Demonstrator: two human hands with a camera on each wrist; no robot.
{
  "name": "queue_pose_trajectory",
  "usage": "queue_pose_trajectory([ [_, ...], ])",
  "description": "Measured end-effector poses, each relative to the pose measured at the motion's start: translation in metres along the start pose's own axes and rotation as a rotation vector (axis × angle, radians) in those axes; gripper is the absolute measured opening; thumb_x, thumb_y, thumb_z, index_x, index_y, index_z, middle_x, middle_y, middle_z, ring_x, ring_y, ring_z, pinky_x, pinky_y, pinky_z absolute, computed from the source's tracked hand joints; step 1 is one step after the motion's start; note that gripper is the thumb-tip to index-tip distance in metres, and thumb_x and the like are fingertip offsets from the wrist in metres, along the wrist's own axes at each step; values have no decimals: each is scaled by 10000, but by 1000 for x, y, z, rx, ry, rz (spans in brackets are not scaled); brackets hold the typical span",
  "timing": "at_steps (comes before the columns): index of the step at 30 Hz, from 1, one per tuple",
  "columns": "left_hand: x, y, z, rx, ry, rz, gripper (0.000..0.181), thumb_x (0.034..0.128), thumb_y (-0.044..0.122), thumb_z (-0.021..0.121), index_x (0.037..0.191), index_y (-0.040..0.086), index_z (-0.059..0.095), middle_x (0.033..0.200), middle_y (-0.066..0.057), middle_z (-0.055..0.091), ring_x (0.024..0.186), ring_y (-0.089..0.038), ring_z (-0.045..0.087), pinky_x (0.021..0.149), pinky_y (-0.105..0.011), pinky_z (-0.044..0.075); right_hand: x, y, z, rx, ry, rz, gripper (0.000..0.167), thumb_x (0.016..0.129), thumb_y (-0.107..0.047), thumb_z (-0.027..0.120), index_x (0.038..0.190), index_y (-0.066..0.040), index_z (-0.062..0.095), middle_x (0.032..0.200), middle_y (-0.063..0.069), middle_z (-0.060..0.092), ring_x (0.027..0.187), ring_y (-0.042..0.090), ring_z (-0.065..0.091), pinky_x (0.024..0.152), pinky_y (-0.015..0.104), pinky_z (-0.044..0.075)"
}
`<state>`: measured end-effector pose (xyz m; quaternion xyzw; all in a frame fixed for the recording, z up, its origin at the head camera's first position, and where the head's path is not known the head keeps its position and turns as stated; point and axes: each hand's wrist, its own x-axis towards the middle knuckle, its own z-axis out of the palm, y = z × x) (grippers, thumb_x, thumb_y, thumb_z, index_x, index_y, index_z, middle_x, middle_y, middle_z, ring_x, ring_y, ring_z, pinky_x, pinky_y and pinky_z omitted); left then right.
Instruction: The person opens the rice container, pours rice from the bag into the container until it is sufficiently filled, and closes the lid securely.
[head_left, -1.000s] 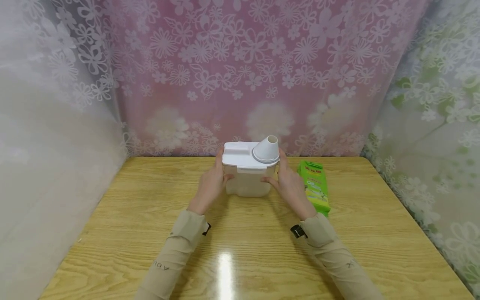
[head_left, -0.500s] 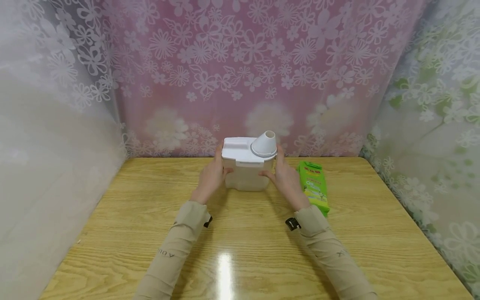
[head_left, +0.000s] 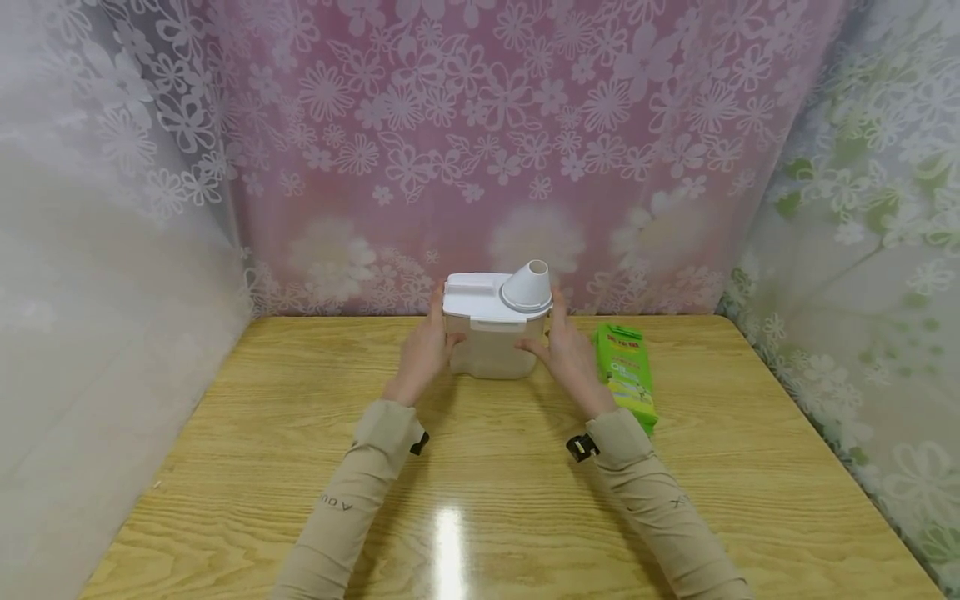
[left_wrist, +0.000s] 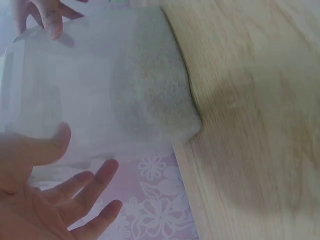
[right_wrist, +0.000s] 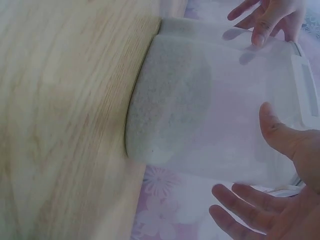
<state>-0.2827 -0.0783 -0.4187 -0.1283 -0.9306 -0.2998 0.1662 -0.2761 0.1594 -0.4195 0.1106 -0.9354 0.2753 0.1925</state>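
A translucent storage container (head_left: pixel 495 354) with a white lid (head_left: pixel 472 287) stands upright near the table's back edge. A cone-shaped spout (head_left: pixel 527 287) rises from the right part of the lid. My left hand (head_left: pixel 422 354) grips its left side, thumb on the front face; my right hand (head_left: pixel 572 358) holds the right side the same way. Pale, grainy contents fill the lower part of the container (left_wrist: pixel 125 75) in the left wrist view. Its base appears to sit on the wood in both wrist views.
A green and yellow packet (head_left: pixel 628 375) lies just right of my right hand. The wooden table (head_left: pixel 480 467) ends behind the container at a pink floral curtain (head_left: pixel 480 167). Pale floral curtains flank both sides.
Both hands have shifted the container a short way toward the back of the table and very slightly left. Their grip looks the same, and the green packet stays in place.
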Motion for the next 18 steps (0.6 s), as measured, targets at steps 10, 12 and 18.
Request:
queue_pose_trajectory([
  [10,-13,3,-1,2,32,-1,811,1030,143,588,1636,131,50,1275,-198,645,605,-250,554,513,-365,437,-6,-1,-7,43,-46,65,986,945,-286,733,1645,-147,53,1496,269,467,1126,421,648,824,555,557],
  [12,-18,4,0,-23,28,-8,807,1029,120,575,1638,114,45,1332,-203,628,684,-274,622,551,-392,486,-10,-2,-9,57,-44,68,969,962,-273,711,1648,-171,34,1545,247,417,1170,422,628,884,577,538],
  [18,-35,11,1,-38,26,-24,673,1023,125,579,1580,-31,236,1417,-233,562,1041,-367,685,808,-513,572,-32,-5,-10,61,-25,45,933,992,-269,665,1644,-130,13,1555,258,386,1274,444,541,961,607,494],
])
